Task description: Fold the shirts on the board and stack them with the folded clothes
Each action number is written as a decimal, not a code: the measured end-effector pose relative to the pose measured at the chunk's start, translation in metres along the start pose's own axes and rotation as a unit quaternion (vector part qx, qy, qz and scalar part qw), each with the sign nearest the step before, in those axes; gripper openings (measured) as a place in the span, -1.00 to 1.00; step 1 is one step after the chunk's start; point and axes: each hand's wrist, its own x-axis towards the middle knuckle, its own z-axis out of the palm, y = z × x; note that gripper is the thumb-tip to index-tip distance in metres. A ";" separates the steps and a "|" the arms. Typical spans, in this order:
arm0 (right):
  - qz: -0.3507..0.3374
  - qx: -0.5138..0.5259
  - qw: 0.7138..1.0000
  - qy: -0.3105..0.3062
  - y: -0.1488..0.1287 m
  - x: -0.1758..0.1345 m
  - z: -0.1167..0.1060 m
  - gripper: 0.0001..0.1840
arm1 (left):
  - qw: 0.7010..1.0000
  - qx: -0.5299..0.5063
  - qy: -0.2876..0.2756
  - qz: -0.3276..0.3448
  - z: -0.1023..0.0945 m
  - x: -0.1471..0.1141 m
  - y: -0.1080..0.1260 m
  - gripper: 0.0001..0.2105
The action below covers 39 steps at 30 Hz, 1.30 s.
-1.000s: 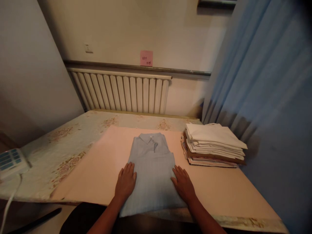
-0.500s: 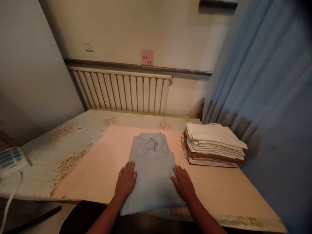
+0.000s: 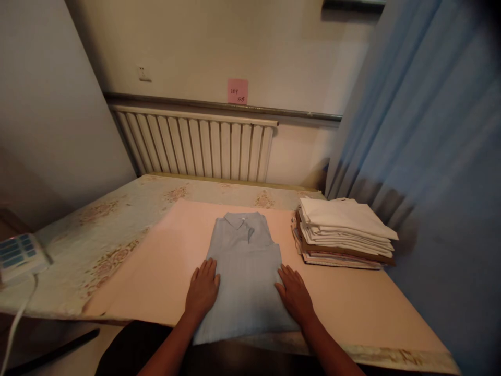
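Observation:
A light blue collared shirt [image 3: 248,292] lies folded into a long panel, its collar pointing to the wall and its lower end at the table's front edge. My left hand [image 3: 202,290] rests flat along the shirt's left side, fingers stretched out. On the right side, my right hand [image 3: 294,293] lies with its fingers extended, touching the shirt's edge. Neither hand grips the cloth. Beneath the shirt spreads a pale pink cloth [image 3: 156,261].
A stack of folded clothes [image 3: 346,230], white on top, stands at the right beside a blue curtain [image 3: 442,209]. The table has a floral cover [image 3: 117,219]. At far left sits a white power strip [image 3: 22,256] with a cord. A radiator [image 3: 199,146] lines the wall.

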 end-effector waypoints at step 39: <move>-0.132 0.071 0.986 0.076 0.001 -0.100 -0.027 -0.45 | 0.972 -0.023 0.080 0.219 -0.016 -0.114 -0.012 -0.19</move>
